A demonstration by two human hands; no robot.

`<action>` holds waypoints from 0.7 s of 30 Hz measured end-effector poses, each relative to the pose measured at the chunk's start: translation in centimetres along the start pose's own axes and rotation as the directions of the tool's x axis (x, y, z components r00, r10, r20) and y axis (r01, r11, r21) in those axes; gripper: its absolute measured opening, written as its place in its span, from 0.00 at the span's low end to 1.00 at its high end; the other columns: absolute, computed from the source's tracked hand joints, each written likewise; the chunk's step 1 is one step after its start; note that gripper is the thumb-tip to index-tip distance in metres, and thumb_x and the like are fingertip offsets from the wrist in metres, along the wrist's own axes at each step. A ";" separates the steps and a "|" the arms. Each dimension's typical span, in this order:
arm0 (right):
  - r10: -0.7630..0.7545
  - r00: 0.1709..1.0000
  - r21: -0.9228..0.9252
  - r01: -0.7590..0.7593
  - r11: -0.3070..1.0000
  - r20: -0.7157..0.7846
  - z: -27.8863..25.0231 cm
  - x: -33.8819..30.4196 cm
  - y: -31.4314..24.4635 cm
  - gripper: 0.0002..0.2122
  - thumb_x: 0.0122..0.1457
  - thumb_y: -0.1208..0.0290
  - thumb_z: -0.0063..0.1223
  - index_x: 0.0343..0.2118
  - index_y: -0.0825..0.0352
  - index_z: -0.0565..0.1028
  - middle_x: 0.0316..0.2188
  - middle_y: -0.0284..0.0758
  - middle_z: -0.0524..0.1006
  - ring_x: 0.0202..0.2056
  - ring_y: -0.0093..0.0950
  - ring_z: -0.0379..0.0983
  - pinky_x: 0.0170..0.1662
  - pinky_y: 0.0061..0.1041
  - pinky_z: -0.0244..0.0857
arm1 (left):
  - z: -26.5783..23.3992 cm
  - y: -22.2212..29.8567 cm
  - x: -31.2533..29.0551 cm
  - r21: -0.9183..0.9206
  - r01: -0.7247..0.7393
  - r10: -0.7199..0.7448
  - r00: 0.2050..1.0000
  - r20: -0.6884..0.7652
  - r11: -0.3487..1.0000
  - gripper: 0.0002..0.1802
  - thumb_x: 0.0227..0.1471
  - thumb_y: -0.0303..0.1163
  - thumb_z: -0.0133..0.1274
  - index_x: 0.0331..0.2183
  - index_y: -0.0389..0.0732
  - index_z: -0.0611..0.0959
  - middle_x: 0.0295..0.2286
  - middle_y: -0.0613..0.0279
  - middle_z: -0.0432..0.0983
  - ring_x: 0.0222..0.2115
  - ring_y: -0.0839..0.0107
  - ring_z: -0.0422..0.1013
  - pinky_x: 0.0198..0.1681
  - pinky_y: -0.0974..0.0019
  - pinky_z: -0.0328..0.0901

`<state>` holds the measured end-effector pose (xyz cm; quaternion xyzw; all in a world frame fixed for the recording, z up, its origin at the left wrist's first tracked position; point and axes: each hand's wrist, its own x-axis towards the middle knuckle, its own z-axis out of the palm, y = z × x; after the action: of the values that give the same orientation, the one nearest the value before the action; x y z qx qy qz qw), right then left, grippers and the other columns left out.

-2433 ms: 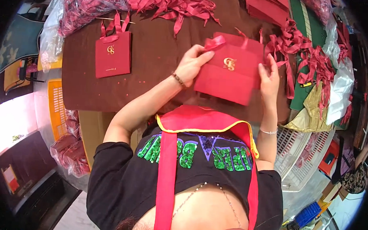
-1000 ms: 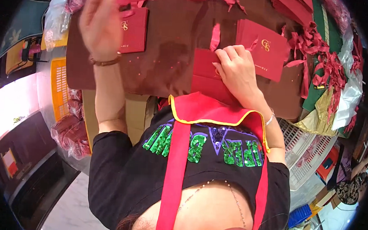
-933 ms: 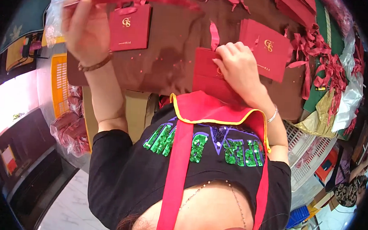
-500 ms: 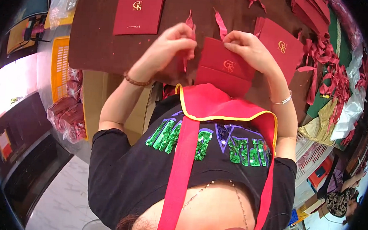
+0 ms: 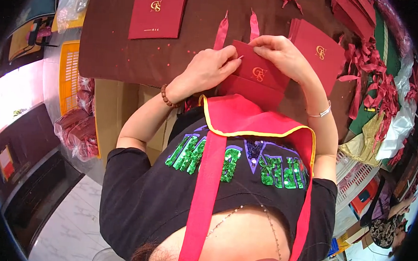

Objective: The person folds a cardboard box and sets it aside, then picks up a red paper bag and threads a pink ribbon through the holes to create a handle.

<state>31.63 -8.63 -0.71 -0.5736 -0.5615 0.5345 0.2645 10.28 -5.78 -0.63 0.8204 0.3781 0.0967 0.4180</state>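
A dark red paper gift bag [image 5: 263, 81] with a gold emblem lies in front of me at the table's near edge, its lower part against my red apron [image 5: 247, 116]. My right hand [image 5: 281, 56] pinches its top edge, thumb and fingers closed on it. My left hand [image 5: 210, 69] is closed at the bag's upper left corner, thumb against forefinger. A red ribbon end [image 5: 222, 33] rises from behind the left knuckles, and a second ribbon end [image 5: 254, 25] stands up beside the right fingers. The left fingertips are partly hidden, so whether they also grip ribbon does not show.
A finished-looking red bag with a ribbon handle [image 5: 157, 14] lies at the far left of the brown-covered table [image 5: 109, 49]. Stacked red bags [image 5: 322, 51] lie right of my hands, beside a heap of loose ribbons [image 5: 379, 87]. An open cardboard box [image 5: 118, 102] stands below the table's left edge.
My left hand has come right and down, from holding a ribbon beside the bag to the bag's upper left corner. The right hand stays on the top edge.
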 end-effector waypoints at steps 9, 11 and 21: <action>0.032 0.997 -0.008 -0.031 0.999 0.064 1.2 0.9 -0.4 0.13 0.57 0.71 0.45 0.42 0.73 0.72 0.32 0.30 0.74 0.35 0.17 0.67 0.41 0.17 0.62 | -1.4 -1.5 -0.6 0.085 -0.048 0.071 0.952 -0.298 0.995 0.08 0.49 0.34 0.51 0.29 0.39 0.78 0.23 0.54 0.76 0.25 0.56 0.73 0.26 0.60 0.66; 0.070 0.994 0.045 -0.074 0.996 0.085 1.3 1.1 -0.8 0.14 0.57 0.71 0.45 0.43 0.73 0.72 0.33 0.30 0.74 0.36 0.17 0.68 0.42 0.17 0.62 | -1.9 -1.8 -0.8 0.045 -0.042 0.054 0.947 -0.317 0.998 0.09 0.48 0.34 0.52 0.30 0.39 0.80 0.24 0.55 0.76 0.26 0.58 0.73 0.27 0.62 0.66; 0.060 0.996 0.047 -0.063 0.997 0.071 1.9 1.8 0.3 0.15 0.55 0.70 0.46 0.42 0.76 0.72 0.35 0.39 0.76 0.39 0.24 0.71 0.45 0.21 0.62 | -1.1 -2.9 -0.9 -0.247 0.065 -0.129 0.959 -0.251 0.967 0.10 0.50 0.27 0.51 0.37 0.35 0.77 0.23 0.64 0.73 0.23 0.82 0.67 0.27 0.74 0.63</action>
<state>29.62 -7.63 -2.06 -0.5650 -0.5390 0.5757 0.2424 7.54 -4.72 -2.03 0.7248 0.4563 0.2291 0.4625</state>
